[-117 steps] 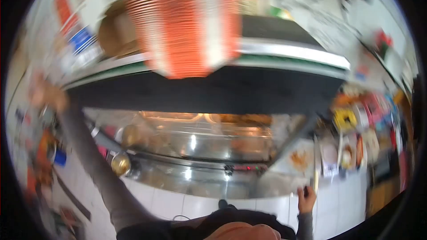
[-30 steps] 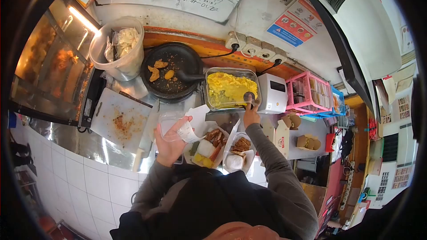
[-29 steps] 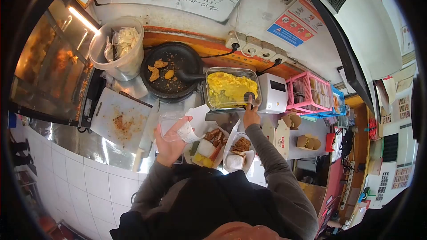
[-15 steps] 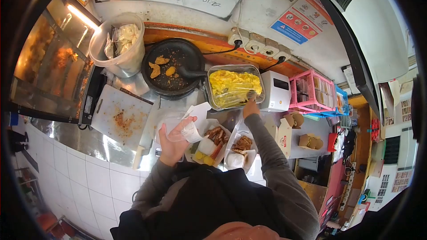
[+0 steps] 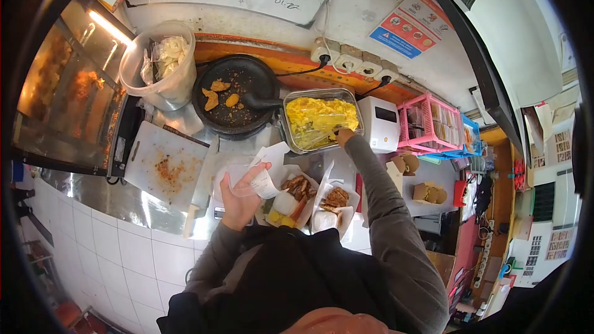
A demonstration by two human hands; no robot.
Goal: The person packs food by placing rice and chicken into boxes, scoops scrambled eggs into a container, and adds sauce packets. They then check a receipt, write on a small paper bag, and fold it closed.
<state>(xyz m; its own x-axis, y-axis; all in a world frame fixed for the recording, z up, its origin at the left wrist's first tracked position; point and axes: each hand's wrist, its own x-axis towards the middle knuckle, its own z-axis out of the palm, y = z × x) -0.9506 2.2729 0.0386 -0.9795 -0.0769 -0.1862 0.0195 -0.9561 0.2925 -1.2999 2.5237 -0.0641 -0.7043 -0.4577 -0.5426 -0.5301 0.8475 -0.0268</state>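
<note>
My left hand [image 5: 238,201] holds a clear plastic container [image 5: 244,179] with a white label, above the counter's front part. My right hand [image 5: 345,137] reaches to the right side of a clear tub [image 5: 286,130] of yellow food [image 5: 315,117], its fingers bent around something dark and small that I cannot make out. Plastic film partly covers the food. Below my hands two open paper boxes stand side by side: one [image 5: 291,201] with meat, white rice and yellow pieces, the other [image 5: 334,201] with fried meat and a white portion.
A stone mortar [image 5: 213,120] with fried pieces and a pestle stands behind, beside a plastic bucket [image 5: 133,68]. The stained cutting board [image 5: 148,161] lies left. To the right are a white device [image 5: 378,125], a pink basket [image 5: 421,125] and brown food boxes [image 5: 429,193].
My right hand has shifted slightly left and up within the tub's right side, and the film over the yellow food has changed shape. My left hand keeps its hold.
</note>
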